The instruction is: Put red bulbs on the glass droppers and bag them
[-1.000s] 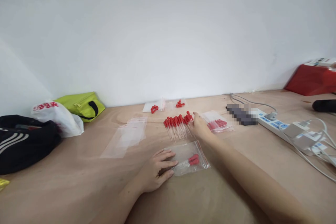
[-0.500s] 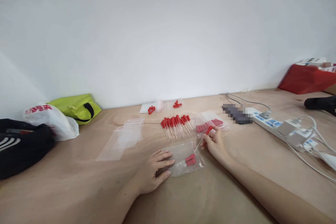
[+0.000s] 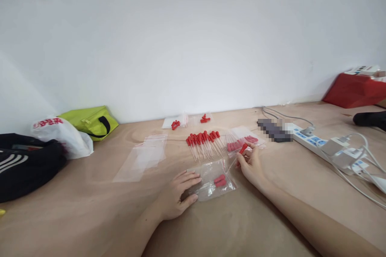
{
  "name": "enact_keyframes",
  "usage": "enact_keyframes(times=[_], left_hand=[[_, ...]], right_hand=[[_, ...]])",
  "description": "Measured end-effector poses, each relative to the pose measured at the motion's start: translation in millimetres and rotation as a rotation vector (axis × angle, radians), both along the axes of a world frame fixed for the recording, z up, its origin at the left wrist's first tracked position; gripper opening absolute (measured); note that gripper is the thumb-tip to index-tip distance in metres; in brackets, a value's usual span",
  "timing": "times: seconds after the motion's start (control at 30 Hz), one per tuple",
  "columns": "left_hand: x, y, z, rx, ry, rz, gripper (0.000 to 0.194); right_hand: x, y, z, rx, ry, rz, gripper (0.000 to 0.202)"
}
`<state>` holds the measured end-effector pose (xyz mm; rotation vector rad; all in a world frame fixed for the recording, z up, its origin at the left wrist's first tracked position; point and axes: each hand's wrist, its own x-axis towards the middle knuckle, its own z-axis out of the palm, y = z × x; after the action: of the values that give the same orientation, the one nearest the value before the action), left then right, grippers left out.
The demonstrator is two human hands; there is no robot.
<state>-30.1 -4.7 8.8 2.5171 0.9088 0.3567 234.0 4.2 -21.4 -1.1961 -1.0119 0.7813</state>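
Note:
A clear zip bag (image 3: 208, 196) lies in front of me with a couple of red-bulbed droppers inside. Resting on its left edge is my left hand (image 3: 179, 194), fingers spread and lying on the plastic. My right hand (image 3: 250, 166) pinches a dropper (image 3: 243, 148) by its red bulb, with the thin clear tube pointing down-left toward the bag's right side. Behind the bag, a row of red-bulbed droppers (image 3: 205, 140) lies side by side. Close behind my right hand are filled zip bags (image 3: 238, 144) with several red bulbs showing through.
Flat zip bags (image 3: 140, 160) are spread at left. Small red bulbs (image 3: 205, 119) lie near the wall. At right are a blurred-out dark phone (image 3: 276, 131) and a power strip (image 3: 310, 139) with cables. Bags, including a green one (image 3: 90, 122), stand far left; a red bag (image 3: 352, 90) far right.
The view has shifted slightly, so everything sits a little differently in the picture. The held dropper stays beside the bag's right side; both hands keep nearly the same pose.

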Motion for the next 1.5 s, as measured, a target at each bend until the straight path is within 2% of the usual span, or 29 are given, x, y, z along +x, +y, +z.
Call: enact_keyframes(times=[0.1, 0.2, 0.3, 0.47, 0.67, 1.0, 1.07, 1.2, 1.37, 1.5], left_hand=[[0, 0, 0.6, 0.005, 0.026, 0.001, 0.037], [0, 0, -0.5, 0.008, 0.052, 0.008, 0.035], [-1, 1, -2.2, 0.013, 0.060, 0.005, 0.034], [-1, 1, -2.8, 0.010, 0.053, 0.002, 0.032], [-1, 1, -2.4, 0.009, 0.054, -0.001, 0.032], [-2, 1, -4.3, 0.013, 0.028, -0.002, 0.032], [-2, 1, -3.9, 0.012, 0.017, -0.006, 0.031], [-1, 1, -1.8, 0.008, 0.014, -0.003, 0.033], [1, 0, -0.4, 0.002, 0.020, 0.010, 0.041], [0, 0, -3.1, 0.013, -0.009, 0.002, 0.041]], right_hand=[[0, -2, 2.3, -0.095, 0.058, 0.017, 0.042], [0, -5, 4.3, -0.195, 0.056, 0.129, 0.039], [2, -8, 4.4, -0.165, -0.024, 0.197, 0.039], [11, -3, 1.4, -0.033, -0.080, 0.053, 0.041], [14, 2, 2.0, 0.011, -0.023, -0.049, 0.045], [-1, -7, 3.2, -0.105, 0.196, -0.021, 0.049], [-6, -10, 3.5, -0.122, 0.239, 0.027, 0.050], [-12, -18, 5.3, -0.166, 0.267, 0.206, 0.045], [-10, -21, 6.9, -0.278, 0.074, 0.442, 0.039], [-8, -18, 7.6, -0.334, -0.016, 0.506, 0.034]])
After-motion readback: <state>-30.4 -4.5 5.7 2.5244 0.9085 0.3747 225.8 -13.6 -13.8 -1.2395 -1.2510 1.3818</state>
